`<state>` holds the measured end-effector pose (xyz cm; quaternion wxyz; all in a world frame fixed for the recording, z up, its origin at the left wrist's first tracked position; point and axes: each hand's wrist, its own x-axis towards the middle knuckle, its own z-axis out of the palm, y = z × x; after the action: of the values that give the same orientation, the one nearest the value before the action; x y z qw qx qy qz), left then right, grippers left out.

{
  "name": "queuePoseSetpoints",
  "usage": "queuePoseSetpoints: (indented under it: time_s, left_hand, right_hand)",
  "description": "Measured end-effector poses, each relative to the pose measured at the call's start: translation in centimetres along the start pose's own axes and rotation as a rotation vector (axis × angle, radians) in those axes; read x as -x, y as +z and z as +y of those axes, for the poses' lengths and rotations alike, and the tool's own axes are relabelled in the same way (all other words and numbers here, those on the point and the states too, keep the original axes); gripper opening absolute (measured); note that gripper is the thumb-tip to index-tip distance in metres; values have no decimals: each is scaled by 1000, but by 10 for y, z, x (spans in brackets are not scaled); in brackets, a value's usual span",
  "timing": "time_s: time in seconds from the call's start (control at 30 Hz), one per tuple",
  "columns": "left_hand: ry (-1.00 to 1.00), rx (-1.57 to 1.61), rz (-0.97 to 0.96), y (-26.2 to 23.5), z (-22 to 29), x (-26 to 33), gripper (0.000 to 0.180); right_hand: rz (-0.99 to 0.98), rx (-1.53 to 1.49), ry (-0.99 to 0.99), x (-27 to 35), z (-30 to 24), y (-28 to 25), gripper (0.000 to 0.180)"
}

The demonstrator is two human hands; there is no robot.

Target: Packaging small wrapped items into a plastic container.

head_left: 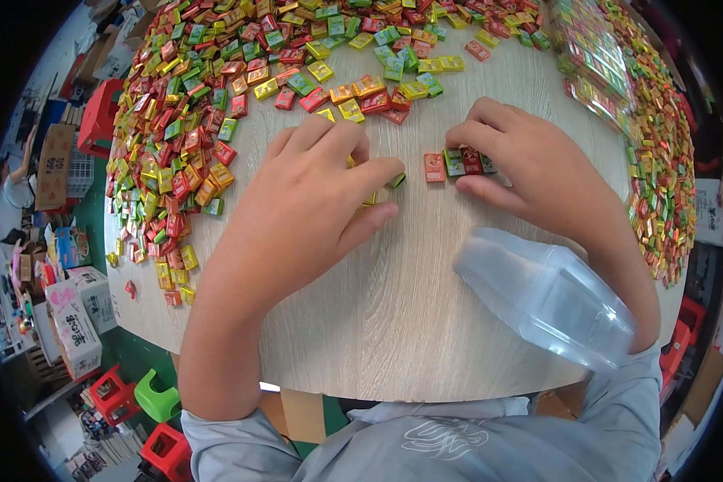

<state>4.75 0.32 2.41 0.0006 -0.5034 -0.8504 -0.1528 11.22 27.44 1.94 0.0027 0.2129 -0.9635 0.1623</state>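
My left hand bends over the wooden table, its fingers curled round small candy-like packs. A green end and a bit of yellow show between thumb and fingertips; the rest is hidden under the palm. To the right, my right hand pinches a short row of little packs, a green one and a dark red one among them. Just left of that row a single red pack lies flat, touching or nearly touching it. Below my right wrist rests a transparent plastic container.
Loose red, yellow, green and orange packs cover the table's left and far sides. More packs line the right edge. Clear trays filled with packs stand far right. Left of the table are stools and cartons.
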Motion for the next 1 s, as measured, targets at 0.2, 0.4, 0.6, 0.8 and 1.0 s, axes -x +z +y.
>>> queuePoseSetpoints:
  time_s: [0.2,0.4,0.6,0.8,1.0]
  left_hand:
    - [31,-4,31,-1,-1,2,26]
    - [26,29,-5,-9,-12,11,27]
    - [37,69,58,-8,-9,12,30]
    - [36,79,28,-8,-17,14,34]
    - [34,83,45,-7,-19,13,35]
  right_hand:
    - [35,53,-7,-5,3,-10,30]
    - [172,149,-155,-56,4,-16,26]
    - [204,201,-256,-104,24,3,23]
    - [66,90,-192,-111,20,2,19]
    - [89,22,-235,-102,18,-4,21]
